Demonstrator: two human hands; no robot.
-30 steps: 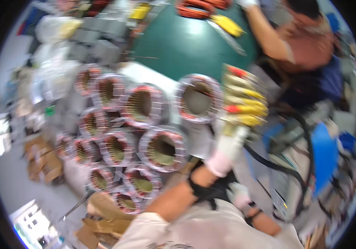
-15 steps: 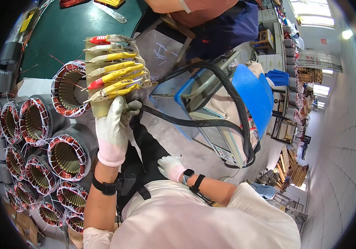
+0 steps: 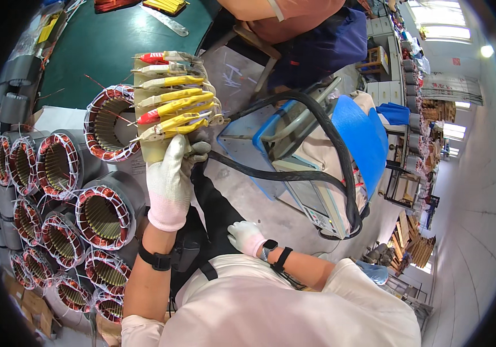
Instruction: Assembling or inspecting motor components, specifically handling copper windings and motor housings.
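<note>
My left hand [image 3: 170,179], in a white glove, grips the lower end of a flat tan board [image 3: 154,151]. A row of yellow, red and whitish insulated test clips [image 3: 178,103] lies across that board, their leads gathered at its right side. Directly left of the board is a stator [image 3: 104,128] with copper windings laced in white cord, partly covered by the board. My right hand [image 3: 245,237], gloved too, rests on my dark-trousered thigh, holding nothing, fingers loosely laid out. From the clip leads a thick black cable [image 3: 294,174] runs right to a tester with a sloping panel [image 3: 317,199].
More stators [image 3: 105,217] stand stacked in rows at the left. Beyond them a green tabletop [image 3: 109,46] carries bundles of red and yellow pieces. A co-worker in a reddish top [image 3: 300,23] sits at the far side. A blue sheet [image 3: 360,136] covers part of the tester trolley.
The whole view has shifted, so things stand slightly further right and lower. My left hand keeps its hold on the clip board, and my right hand stays on my thigh.
</note>
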